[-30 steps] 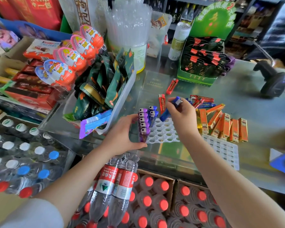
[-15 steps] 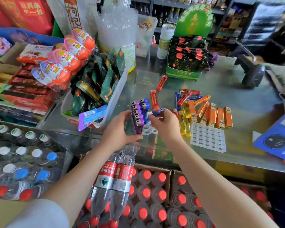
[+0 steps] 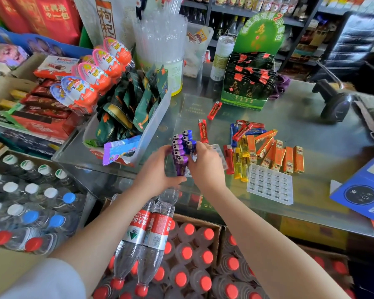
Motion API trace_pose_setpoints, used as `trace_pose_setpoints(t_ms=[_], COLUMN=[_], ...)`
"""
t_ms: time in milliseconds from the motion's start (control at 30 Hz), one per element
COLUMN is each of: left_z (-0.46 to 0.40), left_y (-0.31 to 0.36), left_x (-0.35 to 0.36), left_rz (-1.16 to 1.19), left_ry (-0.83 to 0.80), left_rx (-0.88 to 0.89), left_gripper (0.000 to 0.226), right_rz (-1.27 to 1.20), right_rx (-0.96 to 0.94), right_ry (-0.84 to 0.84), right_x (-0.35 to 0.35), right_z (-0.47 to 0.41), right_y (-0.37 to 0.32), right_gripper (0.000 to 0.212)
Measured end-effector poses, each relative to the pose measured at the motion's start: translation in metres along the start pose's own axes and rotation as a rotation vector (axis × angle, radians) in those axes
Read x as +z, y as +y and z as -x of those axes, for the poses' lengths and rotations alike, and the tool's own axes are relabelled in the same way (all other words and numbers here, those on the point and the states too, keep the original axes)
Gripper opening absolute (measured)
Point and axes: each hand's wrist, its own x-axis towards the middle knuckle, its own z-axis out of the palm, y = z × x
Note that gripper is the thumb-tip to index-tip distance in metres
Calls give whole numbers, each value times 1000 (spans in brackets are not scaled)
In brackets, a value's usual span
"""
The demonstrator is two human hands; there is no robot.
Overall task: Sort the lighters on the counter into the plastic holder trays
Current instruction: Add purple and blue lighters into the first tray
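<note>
Two hands meet at the near edge of the glass tabletop [image 3: 311,126]. The left hand [image 3: 158,169] curls its fingers around the side of a holder tray [image 3: 219,152], mostly hidden, and the right hand [image 3: 205,162] pinches one blue lighter [image 3: 190,146] at the block of standing lighters [image 3: 179,147]. In this block I count five purple ones in a row and three blue ones beside it (all upright, metal heads up). The loose lighters lie flat: four red ones [image 3: 203,130] pointing mostly away from the person, about eight orange ones [image 3: 288,159] side by side with long axes running near to far, and three yellow ones [image 3: 240,165]. A second holder tray [image 3: 270,184] lies just in front of the orange ones.
</note>
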Motion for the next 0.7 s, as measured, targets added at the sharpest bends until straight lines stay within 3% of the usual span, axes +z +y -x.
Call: trace_pose_setpoints(t_ms=[233,333,433,700], left_z=[-2,-8,-14,-20], left_y=[3,7,10,2], left_x=[1,2,4,4], left_rz=[-21,-29,-47,-4], left_ry=[-25,-61,-88,-96], left_rx=[-13,4,3,17], left_gripper=[81,79,80,79], right_rz=[-27,-1,91,413], right_rx=[-77,-22,7,101], right_ry=[-150,-8,72,-99], right_x=[-25,-45,-60,-54], right_z=[-2,-14,-35,-81], right_y=[30,56,75,81], right_gripper=[46,28,24,22])
